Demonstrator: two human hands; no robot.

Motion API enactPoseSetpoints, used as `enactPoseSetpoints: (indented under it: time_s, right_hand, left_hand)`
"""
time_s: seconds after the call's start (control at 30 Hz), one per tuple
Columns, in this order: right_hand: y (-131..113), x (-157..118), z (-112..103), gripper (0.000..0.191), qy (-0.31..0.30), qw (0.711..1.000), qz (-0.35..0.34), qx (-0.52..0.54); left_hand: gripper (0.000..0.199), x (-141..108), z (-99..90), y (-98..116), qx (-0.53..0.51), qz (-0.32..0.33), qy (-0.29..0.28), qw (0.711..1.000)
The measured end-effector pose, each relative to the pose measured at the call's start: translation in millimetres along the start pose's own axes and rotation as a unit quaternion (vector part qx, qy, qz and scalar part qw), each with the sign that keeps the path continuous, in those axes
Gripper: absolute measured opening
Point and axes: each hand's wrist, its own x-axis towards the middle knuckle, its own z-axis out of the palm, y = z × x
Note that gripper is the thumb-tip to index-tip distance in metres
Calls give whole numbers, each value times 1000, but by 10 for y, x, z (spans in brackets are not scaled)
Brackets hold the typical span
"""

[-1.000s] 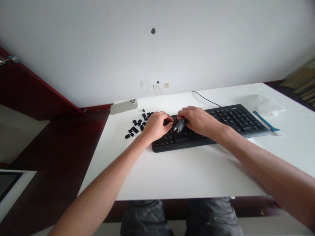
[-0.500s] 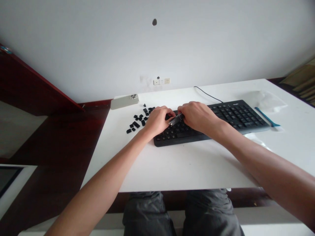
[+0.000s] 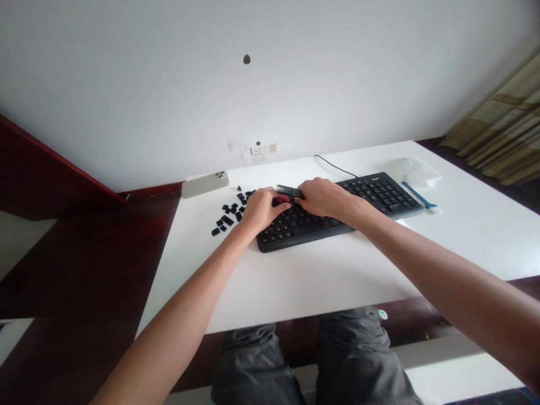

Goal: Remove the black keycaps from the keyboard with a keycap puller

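A black keyboard (image 3: pixel 314 228) lies at a slant on the white table, its keys at the left end partly stripped of caps. In my right hand (image 3: pixel 323 197) is a dark keycap puller (image 3: pixel 290 191) with metal prongs, pointing left above the keys. My left hand (image 3: pixel 261 209) is over the keyboard's left part, fingers bent beside the puller's tip. Its thumb stretches out apart from the index finger, and nothing shows between them; the other fingertips are hidden. Several loose black keycaps (image 3: pixel 227 220) lie scattered left of this hand.
A phone (image 3: pixel 202 184) lies face down at the table's back left corner. A blue brush (image 3: pixel 417 195) rests right of the keyboard, near a clear plastic bag (image 3: pixel 415 171). The keyboard's cable (image 3: pixel 333 165) runs toward the wall. The white table's (image 3: pixel 270 292) front edge is by my knees.
The puller has swung up, its metal tip now pointing left and away from the keys. My left thumb has moved out below it. The whole view has shifted slightly.
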Motion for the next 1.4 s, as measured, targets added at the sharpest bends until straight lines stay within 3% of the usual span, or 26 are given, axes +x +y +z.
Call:
enactPoseSetpoints:
  time_s: [0.17, 0.27, 0.37, 0.5, 0.63, 0.83, 1.13, 1.27, 1.4]
  right_hand:
    - [65, -62, 64, 23, 10, 1000, -6, -22]
    - [112, -115, 43, 21, 50, 998, 3, 33]
    - [206, -132, -10, 23, 46, 993, -31, 101]
    - [395, -53, -36, 26, 48, 957, -107, 264]
    - [550, -18, 60, 26, 46, 956, -128, 260]
    - [620, -158, 228, 27, 84, 948, -91, 293]
    - [490, -118, 310, 16, 121, 946, -115, 277]
    - [453, -124, 305, 18, 138, 951, -74, 267]
    - [476, -109, 277, 28, 161, 946, -32, 280]
  left_hand:
    - [7, 3, -11, -16, 0, 32, -1, 999]
    - [8, 3, -25, -31, 0, 40, 1, 999]
    - [12, -2, -25, -43, -16, 47, 0, 999]
    - [14, -7, -15, -36, -12, 56, 4, 998]
    - [6, -3, -18, -19, -8, 50, -2, 999]
    - [9, 2, -37, -24, 20, 60, -8, 998]
    - [7, 17, -71, -2, 50, 77, -15, 996]
    - [6, 13, -69, 36, 81, 88, -8, 993]
    - [14, 1, -60, 60, 48, 93, 6, 994]
